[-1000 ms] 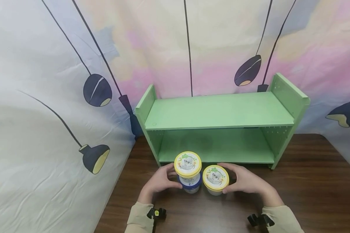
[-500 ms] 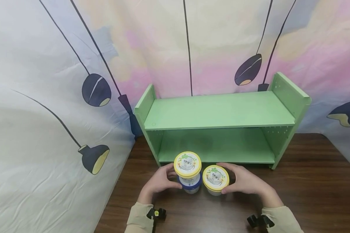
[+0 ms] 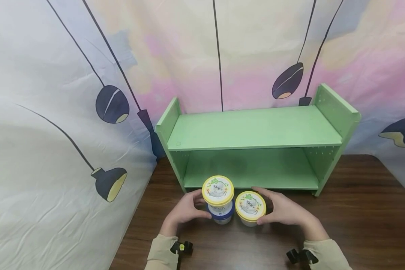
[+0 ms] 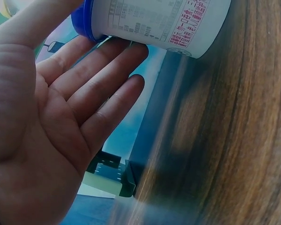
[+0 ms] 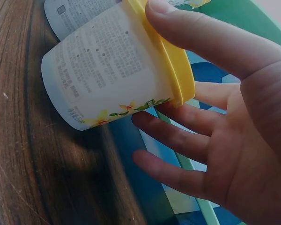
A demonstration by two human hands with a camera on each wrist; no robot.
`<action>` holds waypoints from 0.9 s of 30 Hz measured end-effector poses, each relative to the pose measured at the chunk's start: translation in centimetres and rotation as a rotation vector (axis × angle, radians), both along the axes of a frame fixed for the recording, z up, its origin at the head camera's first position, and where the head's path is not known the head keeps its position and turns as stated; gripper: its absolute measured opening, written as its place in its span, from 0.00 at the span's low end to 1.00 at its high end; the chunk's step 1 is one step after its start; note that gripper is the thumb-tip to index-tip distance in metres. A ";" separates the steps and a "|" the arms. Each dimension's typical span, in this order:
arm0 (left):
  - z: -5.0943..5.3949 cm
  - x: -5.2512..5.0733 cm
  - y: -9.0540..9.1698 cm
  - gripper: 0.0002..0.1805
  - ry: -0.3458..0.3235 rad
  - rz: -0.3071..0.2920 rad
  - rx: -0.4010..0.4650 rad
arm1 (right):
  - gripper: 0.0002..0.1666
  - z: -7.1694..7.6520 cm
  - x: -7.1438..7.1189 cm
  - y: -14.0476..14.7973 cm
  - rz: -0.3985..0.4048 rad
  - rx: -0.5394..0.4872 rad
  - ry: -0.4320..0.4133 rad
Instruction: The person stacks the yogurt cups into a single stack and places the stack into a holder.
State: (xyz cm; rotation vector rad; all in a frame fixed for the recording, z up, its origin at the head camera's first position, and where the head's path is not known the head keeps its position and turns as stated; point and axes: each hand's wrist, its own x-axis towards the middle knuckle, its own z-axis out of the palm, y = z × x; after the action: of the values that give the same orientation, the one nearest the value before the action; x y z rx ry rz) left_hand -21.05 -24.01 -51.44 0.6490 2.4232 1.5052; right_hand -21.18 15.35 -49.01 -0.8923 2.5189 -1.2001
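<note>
Two lidded tubs form a stack in the head view: a yellow-lidded tub stands on a blue-lidded tub. My left hand holds the blue-lidded one from the left, thumb in front and fingers behind. In the left wrist view its white side carries printed text, and the fingertips touch it. Just right of the stack is another yellow-lidded tub. My right hand grips it around the lid, thumb on the near side. The right wrist view shows its white wall with printed flowers.
A green two-level shelf stands right behind the tubs, against a painted cloth backdrop. All of it is on a dark wooden table. Black camera mounts sit at both wrists.
</note>
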 end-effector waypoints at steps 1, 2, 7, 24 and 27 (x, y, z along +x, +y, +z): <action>0.0 0.0 0.0 0.46 -0.001 0.000 0.001 | 0.68 0.0 0.0 0.0 0.006 -0.003 -0.005; 0.0 0.0 0.0 0.46 -0.001 0.000 0.002 | 0.68 0.0 0.1 -0.1 0.012 -0.005 -0.006; 0.0 0.1 0.0 0.46 -0.001 -0.003 0.007 | 0.66 0.1 0.2 -0.2 0.019 -0.015 -0.008; 0.2 0.1 0.1 0.46 0.000 -0.004 0.010 | 0.64 0.4 0.4 -0.6 0.003 -0.011 -0.001; 0.2 0.1 0.1 0.46 -0.002 0.001 0.009 | 0.64 0.5 0.5 -0.6 0.004 -0.007 -0.001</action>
State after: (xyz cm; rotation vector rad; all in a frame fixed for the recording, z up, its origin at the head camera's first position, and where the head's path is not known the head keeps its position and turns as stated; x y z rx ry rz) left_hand -20.91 -23.89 -51.25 0.6480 2.4173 1.5170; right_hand -20.68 14.78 -48.47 -0.8971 2.5127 -1.2083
